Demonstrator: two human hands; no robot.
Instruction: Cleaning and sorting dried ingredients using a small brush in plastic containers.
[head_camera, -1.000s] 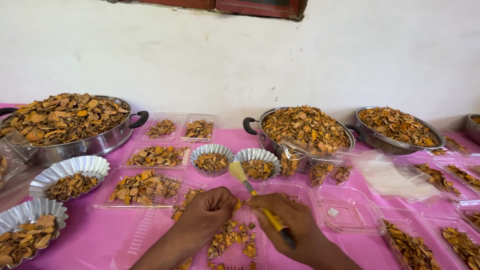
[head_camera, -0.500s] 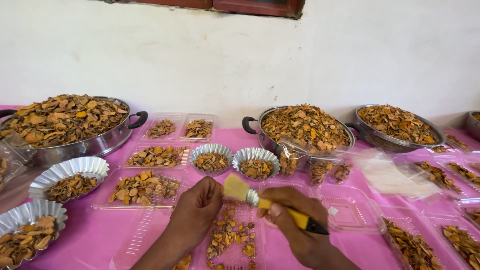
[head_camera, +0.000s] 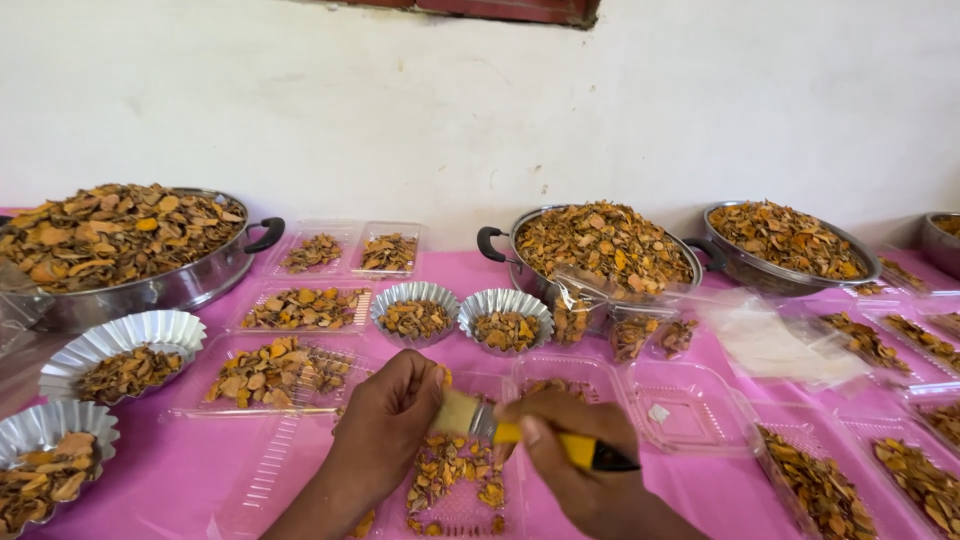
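My right hand grips a small paintbrush with a yellow handle, black tip and pale bristles. The bristles touch my left hand, whose fingers are pinched on a small orange dried chip. Both hands hover over a clear plastic tray that holds a scatter of orange-brown dried slices. The tray lies on the pink table cover near the front edge.
Large metal pans heaped with dried slices stand along the white wall. Fluted foil cups and several clear trays of slices surround the hands. An empty clear tray lies to the right.
The brush has swung from upright to lying level, its bristles now against my left hand. My left hand has closed into a pinch on a chip.
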